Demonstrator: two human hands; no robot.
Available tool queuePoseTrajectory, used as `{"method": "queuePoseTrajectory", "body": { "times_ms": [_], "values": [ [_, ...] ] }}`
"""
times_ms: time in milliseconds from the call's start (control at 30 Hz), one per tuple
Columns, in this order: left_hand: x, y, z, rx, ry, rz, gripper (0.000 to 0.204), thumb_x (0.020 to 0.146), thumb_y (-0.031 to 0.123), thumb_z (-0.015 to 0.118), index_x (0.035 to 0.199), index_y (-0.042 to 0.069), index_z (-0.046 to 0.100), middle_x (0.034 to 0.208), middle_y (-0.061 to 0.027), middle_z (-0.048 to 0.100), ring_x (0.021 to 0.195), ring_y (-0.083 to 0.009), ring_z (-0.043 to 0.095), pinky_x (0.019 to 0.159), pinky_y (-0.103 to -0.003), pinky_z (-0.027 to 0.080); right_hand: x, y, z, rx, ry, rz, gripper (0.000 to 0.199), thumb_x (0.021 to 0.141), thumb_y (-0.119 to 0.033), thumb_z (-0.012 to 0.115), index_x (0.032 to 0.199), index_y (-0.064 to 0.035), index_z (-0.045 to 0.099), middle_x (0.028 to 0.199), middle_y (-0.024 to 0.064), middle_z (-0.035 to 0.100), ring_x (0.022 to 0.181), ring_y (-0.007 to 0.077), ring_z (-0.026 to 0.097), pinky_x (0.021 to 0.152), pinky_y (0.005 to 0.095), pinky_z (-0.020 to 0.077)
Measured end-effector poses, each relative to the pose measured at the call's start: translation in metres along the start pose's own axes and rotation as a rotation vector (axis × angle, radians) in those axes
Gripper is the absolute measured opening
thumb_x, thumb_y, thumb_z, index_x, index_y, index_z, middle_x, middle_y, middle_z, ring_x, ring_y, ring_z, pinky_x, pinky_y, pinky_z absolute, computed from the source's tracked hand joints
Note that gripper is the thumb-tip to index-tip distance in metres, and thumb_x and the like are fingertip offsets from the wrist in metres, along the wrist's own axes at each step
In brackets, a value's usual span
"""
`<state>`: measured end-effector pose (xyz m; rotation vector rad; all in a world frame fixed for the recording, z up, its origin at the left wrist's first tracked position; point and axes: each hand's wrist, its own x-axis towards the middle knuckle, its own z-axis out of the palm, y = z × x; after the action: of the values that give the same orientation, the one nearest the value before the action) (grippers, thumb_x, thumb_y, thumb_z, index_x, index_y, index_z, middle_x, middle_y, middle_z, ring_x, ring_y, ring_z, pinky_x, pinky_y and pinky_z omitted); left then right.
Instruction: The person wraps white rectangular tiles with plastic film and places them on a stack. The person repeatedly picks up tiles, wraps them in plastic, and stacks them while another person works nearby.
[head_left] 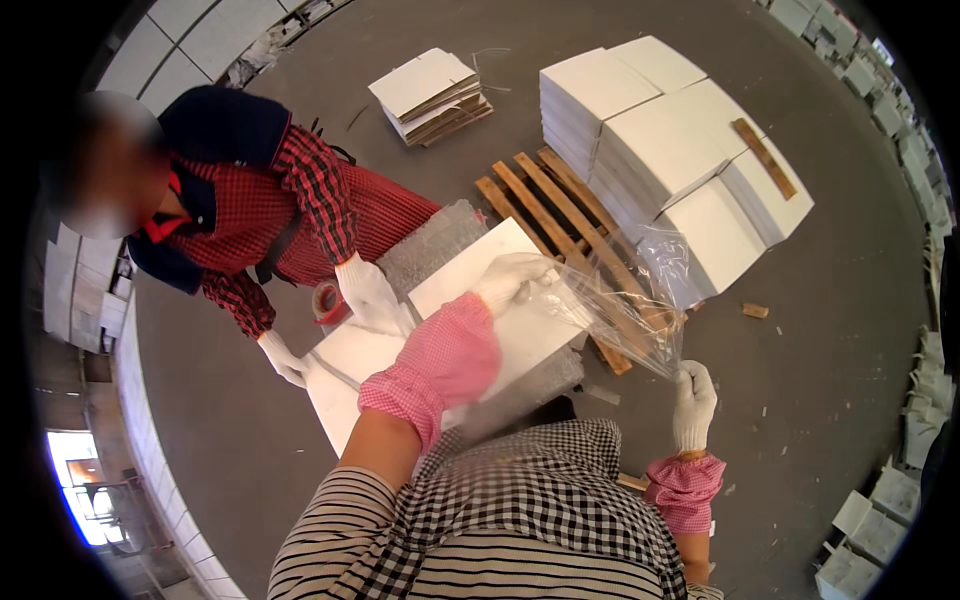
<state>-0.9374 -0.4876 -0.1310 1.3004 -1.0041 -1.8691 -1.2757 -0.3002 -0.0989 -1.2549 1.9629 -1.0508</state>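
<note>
Checked apron (545, 465), clear film (628, 318) stretched between left hand (512, 281) and right hand (693, 407), each grip clamped on it

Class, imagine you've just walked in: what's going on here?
The person's gloved left hand and right hand grip clear plastic film, stretched between them. Nearby, a co-worker in red check has both gloved hands at a white panel. Beyond, a wooden pallet lies beside stacked white boards.
</note>
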Motion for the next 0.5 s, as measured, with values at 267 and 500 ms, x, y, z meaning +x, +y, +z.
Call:
{"method": "queuePoseTrajectory", "body": {
  "times_ms": [267,500],
  "values": [
    [0.105,0.007,-0.007,0.124,0.093,-0.042,0.028,0.092,0.011,0.068,0.117,-0.001,0.073,0.092,-0.0044,0.074,0.057,-0.0067,0.05,0.051,-0.022,0.038,0.067,0.054,0.038,-0.071,-0.085,-0.04,0.016,0.1,-0.01,0.062,0.109,0.0011,0.069,0.106,0.0159,0.071,0.096,0.0295,0.068,0.089,0.037,0.0528],
    [0.143,0.023,-0.021,0.269,0.07,-0.093,0.02,0.09,0.013,0.072,0.106,0.003,0.077,0.093,0.0,0.073,0.065,-0.0056,0.049,0.057,-0.023,0.038,0.085,0.08,0.071,-0.023,-0.106,0.01,0.013,0.1,-0.007,0.062,0.109,-0.0006,0.068,0.107,0.0167,0.071,0.1,0.0321,0.068,0.092,0.0399,0.0526]
  ]
}}
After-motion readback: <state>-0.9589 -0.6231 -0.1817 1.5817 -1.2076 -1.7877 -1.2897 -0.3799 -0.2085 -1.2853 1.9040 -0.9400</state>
